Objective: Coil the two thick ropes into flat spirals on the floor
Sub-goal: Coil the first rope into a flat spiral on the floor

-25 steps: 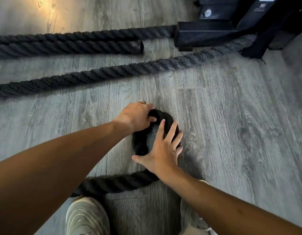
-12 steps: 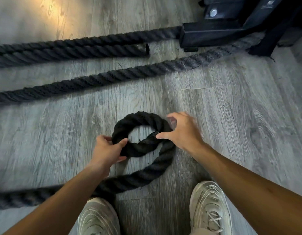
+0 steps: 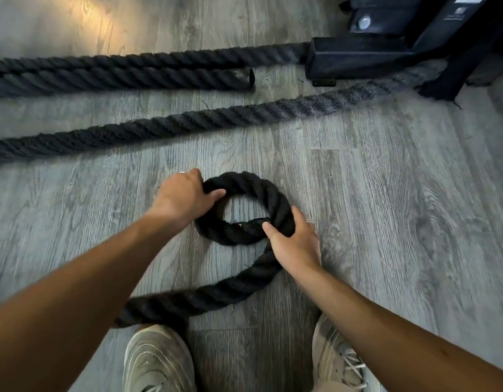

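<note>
1. The left hand (image 3: 182,198) grips the far-left arc of the black rope (image 3: 244,224), thumb curled inside the loop.
2. The right hand (image 3: 294,244) clasps the near-right side, where the rope's end meets the first turn.
3. That single loop lies flat on the grey wood floor (image 3: 400,222), its tail trailing towards the left sneaker (image 3: 157,360).
4. A second rope (image 3: 171,127) stretches straight beyond, running towards a black machine base (image 3: 355,59).

Bare floor (image 3: 400,222) right of coil (image 3: 244,210), stretched rope (image 3: 188,124) and machine base (image 3: 357,59) beyond
</note>
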`<move>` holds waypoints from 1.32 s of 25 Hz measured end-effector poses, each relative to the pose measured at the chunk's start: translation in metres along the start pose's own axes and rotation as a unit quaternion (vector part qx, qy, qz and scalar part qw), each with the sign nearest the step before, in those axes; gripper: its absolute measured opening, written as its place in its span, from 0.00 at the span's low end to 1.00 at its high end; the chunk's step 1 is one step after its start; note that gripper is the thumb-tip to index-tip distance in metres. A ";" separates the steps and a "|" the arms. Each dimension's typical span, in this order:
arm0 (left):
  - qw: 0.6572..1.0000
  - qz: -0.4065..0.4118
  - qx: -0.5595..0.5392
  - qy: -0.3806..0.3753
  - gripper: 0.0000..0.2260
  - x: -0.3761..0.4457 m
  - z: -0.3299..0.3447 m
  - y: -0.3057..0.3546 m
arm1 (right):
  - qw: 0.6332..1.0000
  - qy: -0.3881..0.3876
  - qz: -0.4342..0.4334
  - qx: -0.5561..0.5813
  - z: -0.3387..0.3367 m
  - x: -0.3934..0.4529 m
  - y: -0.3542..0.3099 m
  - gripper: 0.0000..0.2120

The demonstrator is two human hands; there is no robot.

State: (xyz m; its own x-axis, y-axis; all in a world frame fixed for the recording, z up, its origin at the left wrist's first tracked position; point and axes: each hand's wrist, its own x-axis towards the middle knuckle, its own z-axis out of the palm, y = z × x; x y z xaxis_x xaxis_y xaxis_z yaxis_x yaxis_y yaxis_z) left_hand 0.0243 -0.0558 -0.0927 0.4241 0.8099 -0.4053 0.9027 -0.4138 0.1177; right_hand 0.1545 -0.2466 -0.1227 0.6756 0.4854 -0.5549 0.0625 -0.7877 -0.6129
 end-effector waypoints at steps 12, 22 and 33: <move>0.964 -0.115 -0.158 -0.179 0.33 -0.071 0.042 0.008 | 0.987 0.006 -0.155 -0.039 -0.029 0.054 -0.050 0.29; 0.974 -0.063 0.030 -0.215 0.41 -0.041 0.014 0.014 | 0.993 -0.001 -0.072 -0.092 0.015 -0.005 0.000 0.52; 0.965 0.246 0.090 -0.013 0.34 0.034 0.002 0.015 | 0.920 -0.116 -0.252 -0.276 -0.023 0.071 -0.057 0.61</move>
State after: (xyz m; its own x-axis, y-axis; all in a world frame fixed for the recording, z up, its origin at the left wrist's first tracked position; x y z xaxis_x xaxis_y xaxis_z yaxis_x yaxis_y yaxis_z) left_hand 0.0521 -0.0349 -0.1064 0.7941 0.4868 -0.3639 0.5642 -0.8131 0.1436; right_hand 0.2160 -0.1764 -0.1144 0.2876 0.8595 -0.4225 0.7324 -0.4817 -0.4812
